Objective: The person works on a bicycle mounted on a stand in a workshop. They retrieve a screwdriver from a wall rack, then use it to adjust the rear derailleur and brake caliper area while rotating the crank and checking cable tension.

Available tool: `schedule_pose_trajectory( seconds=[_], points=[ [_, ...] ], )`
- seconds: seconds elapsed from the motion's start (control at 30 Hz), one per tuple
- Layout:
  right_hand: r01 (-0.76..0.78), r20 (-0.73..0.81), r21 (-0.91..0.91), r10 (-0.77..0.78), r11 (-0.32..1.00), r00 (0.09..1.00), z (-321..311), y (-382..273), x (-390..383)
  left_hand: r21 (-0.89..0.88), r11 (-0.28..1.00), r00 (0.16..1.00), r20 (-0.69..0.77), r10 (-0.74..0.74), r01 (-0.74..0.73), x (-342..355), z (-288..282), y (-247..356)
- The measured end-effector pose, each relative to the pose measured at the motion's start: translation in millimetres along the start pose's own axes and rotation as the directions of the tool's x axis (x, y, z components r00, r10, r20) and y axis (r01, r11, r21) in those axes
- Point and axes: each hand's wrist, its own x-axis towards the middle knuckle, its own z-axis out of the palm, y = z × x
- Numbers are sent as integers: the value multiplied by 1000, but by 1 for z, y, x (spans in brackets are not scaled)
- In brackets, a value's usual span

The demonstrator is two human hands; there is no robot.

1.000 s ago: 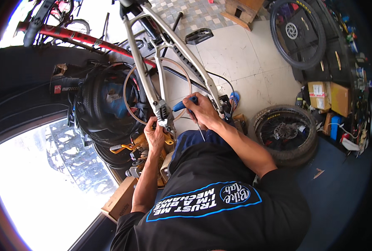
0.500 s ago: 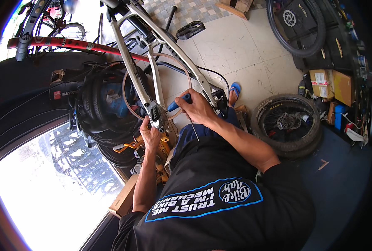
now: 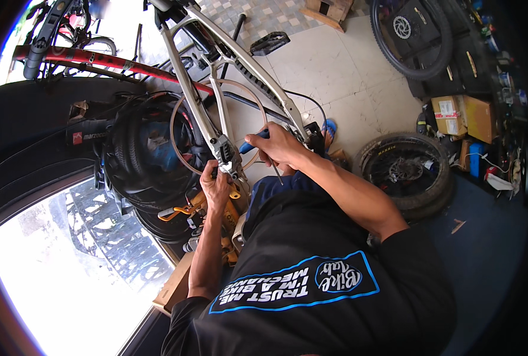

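1. At the bike frame's near end, the left hand curls against a metal part, perhaps steadying it; its grip is partly hidden.
2. Beside it, the right hand grips a blue-handled tool, probably for control.

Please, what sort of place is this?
Probably a bicycle repair workshop: a silver bicycle frame in front, a disc-brake wheel lying flat at the right, and bicycle tyres heaped at the left.
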Motion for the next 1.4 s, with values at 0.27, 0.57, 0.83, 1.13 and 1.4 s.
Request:
schedule_pose_trajectory(
  seconds=[0.27, 0.57, 0.83, 1.13, 1.4],
  points=[
    [-592, 129, 273, 581, 758, 804, 8, -19, 3, 100, 995, 1000, 5, 7, -7, 4, -8, -19],
    [-662, -20, 29, 663, 749, 749, 25, -44, 5, 15, 995, 993, -79, -92, 94, 4, 7, -17],
    [-659, -17, -36, 659, 751, 752, 24, -40, 7, 144, 990, 996, -84, 17, -5, 4, 4, 5],
    [-200, -391, -500, -14, 843, 920, 33, 29, 3, 36, 987, 983, -98, -153, 157, 10, 6, -14],
    [266, -279, -522, -457, 811, 845, 31, 51, 1, -396, 752, 824, 21, -566, 527, 7, 14, 28]
  ],
)
